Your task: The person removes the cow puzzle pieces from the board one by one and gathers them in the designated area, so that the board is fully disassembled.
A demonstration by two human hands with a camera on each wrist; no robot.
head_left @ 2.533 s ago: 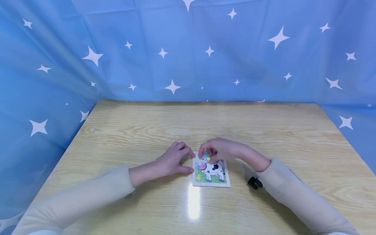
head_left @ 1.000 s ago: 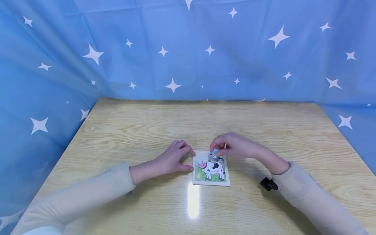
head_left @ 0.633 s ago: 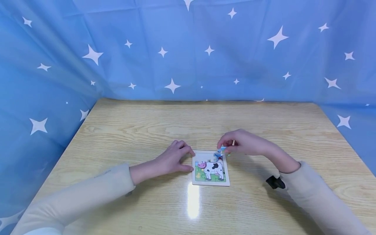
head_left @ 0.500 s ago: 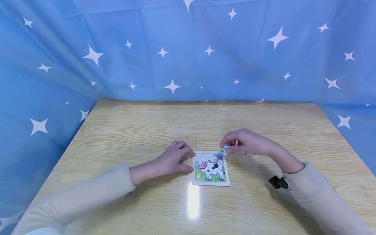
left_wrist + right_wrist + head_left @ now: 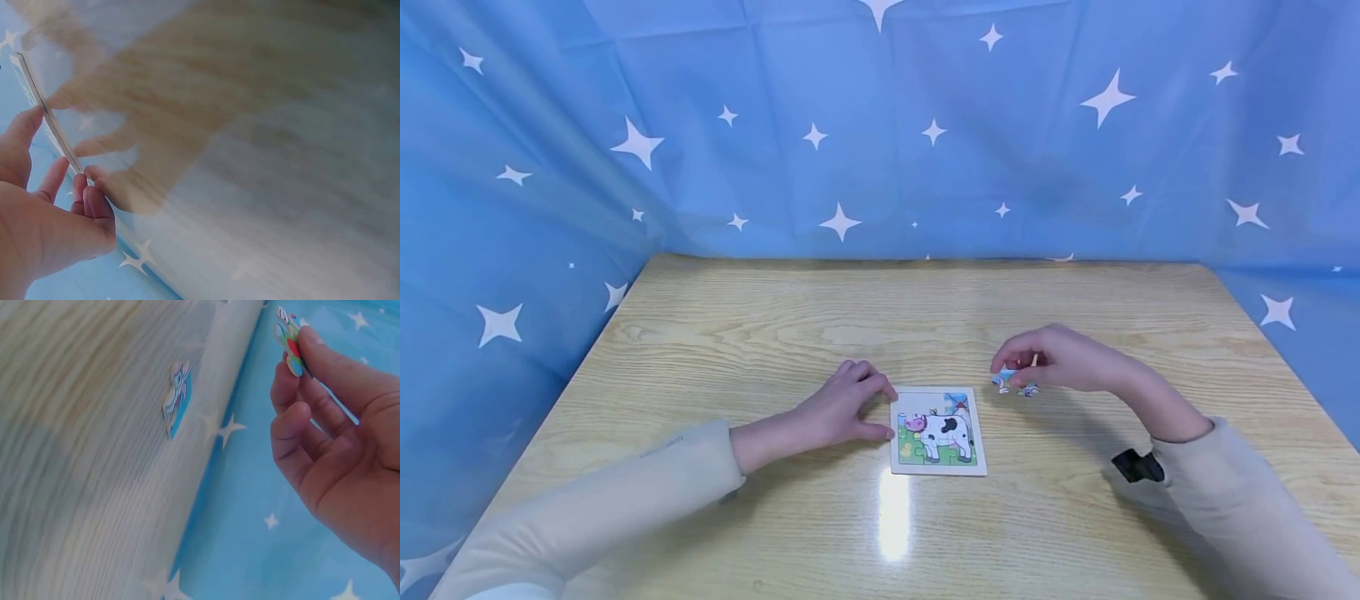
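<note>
A cow jigsaw puzzle in a white-rimmed tray (image 5: 938, 470) lies mid-table, its upper left part bare and pale. At the tray's left edge rests my left hand (image 5: 848, 405), thumb and index fingertip touching the rim; the left wrist view shows these fingertips (image 5: 36, 114) along the thin tray side. To the right of the tray, my right hand (image 5: 1060, 360) pinches a small colourful puzzle piece (image 5: 289, 345) between thumb and fingers. A second, blue and white puzzle piece (image 5: 178, 399) lies on the table below that hand, partly hidden by it in the head view.
The wood-grain table (image 5: 760, 325) reaches back to a blue curtain (image 5: 880, 125) with white stars. A bright reflection (image 5: 895, 512) shows in front of the tray. A black wrist device (image 5: 1138, 465) sits by the right cuff.
My right hand has moved off the top of the puzzle to the right, carrying the pinched piece, and the second piece has come into view below it. The left hand has stayed put.
</note>
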